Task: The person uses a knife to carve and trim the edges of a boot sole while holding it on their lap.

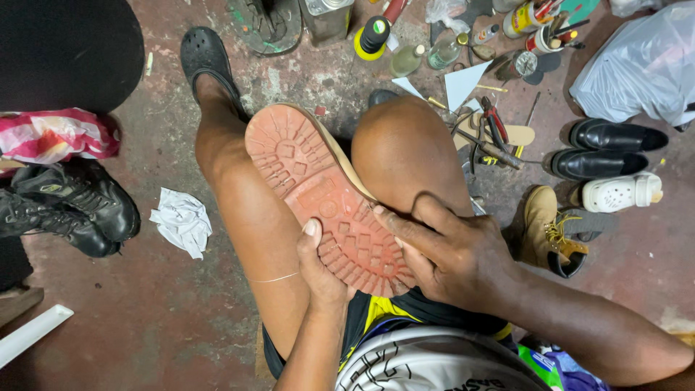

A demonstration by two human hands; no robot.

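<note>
A person sits on the floor, seen from above, with a reddish lugged boot sole [322, 199] resting tread-up between the bare knees at the centre of the view. The left hand [322, 271], at about 6 o'clock from the sole, grasps its near edge, thumb pressed up against the tread. The right hand [449, 250], at about 4 o'clock, lies on the sole's heel end with fingers spread flat and pressing along its edge, not clenched.

At 3 o'clock, just beyond the right knee, a tan boot [546, 232] lies on the stained concrete floor [166, 311]. Farther out in the same direction sit a white clog [622, 192] and a pair of black dress shoes [608, 148]. At 9 o'clock are a crumpled white rag [181, 221] and black boots [69, 206]. At 1 o'clock, red-handled pliers [496, 127] lie among scattered tools, and bottles [409, 58] stand farthest away near 12 o'clock.
</note>
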